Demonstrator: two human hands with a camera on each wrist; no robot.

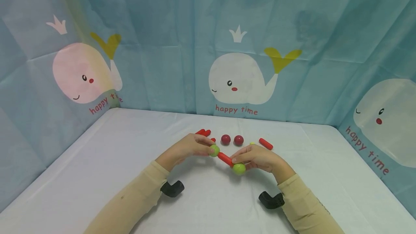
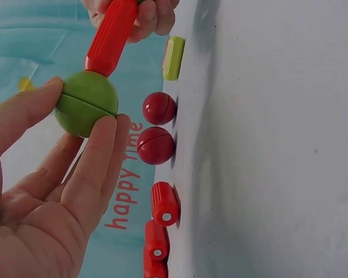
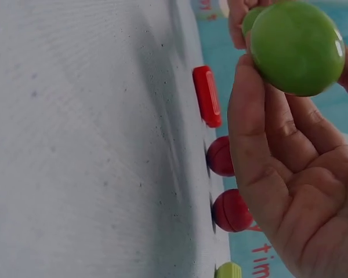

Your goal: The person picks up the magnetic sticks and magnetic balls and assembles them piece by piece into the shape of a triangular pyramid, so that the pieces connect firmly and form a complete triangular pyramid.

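Observation:
Above the white table point(image 1: 208, 205), a red ridged stick point(image 1: 225, 159) spans two green balls. My left hand point(image 1: 190, 146) pinches one green ball point(image 2: 84, 103) between thumb and fingertips; the stick's end touches this ball in the left wrist view. The other green ball point(image 1: 239, 169), at the stick's near right end, is held in the fingers of my right hand point(image 1: 260, 158). Seen from the right wrist, that ball point(image 3: 298, 49) looks large and glossy, and it hides most of the stick. The right fingertips also lie against the stick's end in the head view.
Two dark red balls point(image 1: 232, 140) lie side by side behind the hands. Several red sticks point(image 1: 202, 132) are at the left of them, another red stick point(image 1: 266, 143) at the right. A yellow-green stick point(image 2: 174, 58) is partly hidden behind my right hand. A whale-print curtain point(image 1: 162, 75) closes the back.

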